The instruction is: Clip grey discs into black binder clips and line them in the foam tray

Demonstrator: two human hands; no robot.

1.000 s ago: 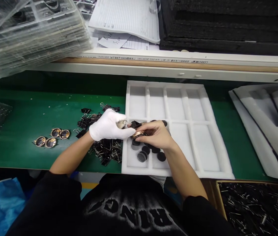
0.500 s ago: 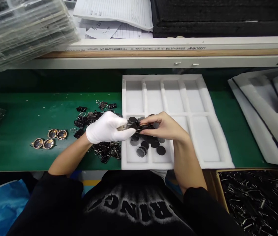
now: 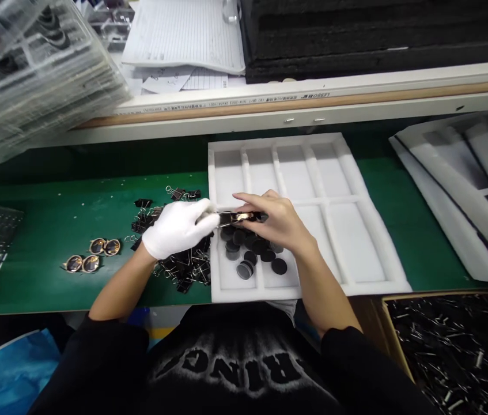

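Note:
My left hand [image 3: 181,227], in a white glove, pinches a black binder clip [image 3: 225,218] by its handle end. The clip touches a small dark item with a gold-coloured edge [image 3: 244,217], which my bare right hand [image 3: 276,219] holds between thumb and fingers. Several black round discs [image 3: 279,266] lie below in the near left part of the white foam tray [image 3: 360,242]. Beside the tray, partly under my left hand, is a pile of black binder clips [image 3: 185,268]. Two pairs of gold-rimmed round lenses [image 3: 91,263] rest on the green table further left.
Clear plastic trays [image 3: 53,75] are stacked at the upper left. Papers [image 3: 183,34] and black foam [image 3: 373,40] sit on the shelf [image 3: 261,109]. More white foam trays [image 3: 446,202] lean at the right, above a box of dark metal pieces [image 3: 455,346].
The view has shifted and tilted slightly. My right index finger has lifted off the held item, and the item with its clip now lies more level between my hands.

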